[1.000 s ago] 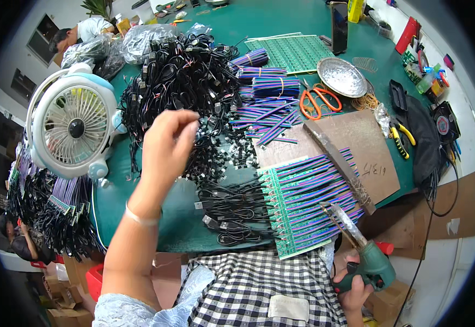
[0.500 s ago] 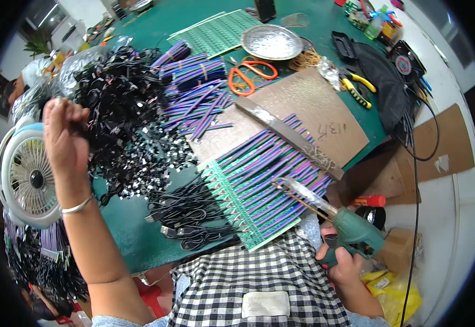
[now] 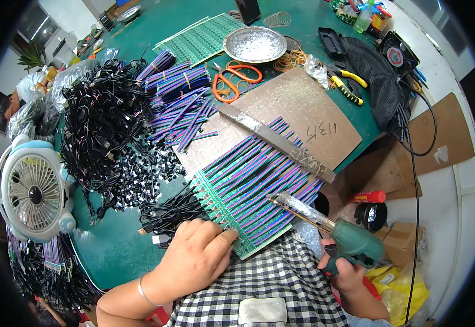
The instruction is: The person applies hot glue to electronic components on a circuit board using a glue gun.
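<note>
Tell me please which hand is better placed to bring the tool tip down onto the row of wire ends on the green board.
Right, probably. The right hand grips the green glue gun, whose nozzle hovers over the striped wires. The left hand presses on the green board edge.

Bare green tabletop (image 3: 120,248) lies open only in a narrow patch at the near left edge, hemmed by the white desk fan (image 3: 33,188) on the left, the heap of black cables (image 3: 104,122) behind it and the left hand (image 3: 196,256) pressing the near edge of the green circuit board (image 3: 248,193). Over that board the way is barred by rows of purple ribbon wires (image 3: 259,180), the metal bar (image 3: 275,141) across their far ends and the glue gun (image 3: 338,231) in the right hand (image 3: 349,272). Farther back, orange scissors (image 3: 232,82), a silver dish (image 3: 255,44) and yellow-handled pliers (image 3: 346,84) crowd the brown board (image 3: 303,114), whose middle stays bare.
</note>
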`<state>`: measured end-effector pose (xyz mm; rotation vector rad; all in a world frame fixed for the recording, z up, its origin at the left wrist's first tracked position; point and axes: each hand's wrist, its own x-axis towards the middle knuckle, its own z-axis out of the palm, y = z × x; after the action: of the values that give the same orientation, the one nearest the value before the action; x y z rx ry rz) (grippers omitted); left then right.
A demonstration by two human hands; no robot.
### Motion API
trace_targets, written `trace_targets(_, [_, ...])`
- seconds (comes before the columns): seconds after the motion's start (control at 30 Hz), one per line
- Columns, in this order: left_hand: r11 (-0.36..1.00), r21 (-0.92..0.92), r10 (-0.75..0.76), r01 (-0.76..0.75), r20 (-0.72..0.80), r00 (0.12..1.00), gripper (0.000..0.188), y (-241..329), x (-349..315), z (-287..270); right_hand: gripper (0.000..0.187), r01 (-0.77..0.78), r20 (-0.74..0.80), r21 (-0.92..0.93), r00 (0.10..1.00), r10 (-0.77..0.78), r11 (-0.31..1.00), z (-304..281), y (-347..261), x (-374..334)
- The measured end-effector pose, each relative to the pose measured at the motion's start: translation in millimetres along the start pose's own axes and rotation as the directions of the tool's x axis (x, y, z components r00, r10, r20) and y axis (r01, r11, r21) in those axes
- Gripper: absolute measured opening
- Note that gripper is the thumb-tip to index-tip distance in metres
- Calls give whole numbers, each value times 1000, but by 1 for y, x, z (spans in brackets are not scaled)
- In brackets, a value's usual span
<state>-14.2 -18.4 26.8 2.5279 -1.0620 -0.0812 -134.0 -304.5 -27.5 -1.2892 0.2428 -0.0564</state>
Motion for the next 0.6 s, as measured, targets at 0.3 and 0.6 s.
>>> trace_targets(0.3, [996,-9,92,-92,-49,995,33,-5,-8,-3,59,-84,103,-81,990,92,993,-15,2,-15])
trace_targets(0.6, [993,-41,107,-107,3,994,32,-18,-11,1,58,-102,65,-190,991,116,977,-6,-2,-18])
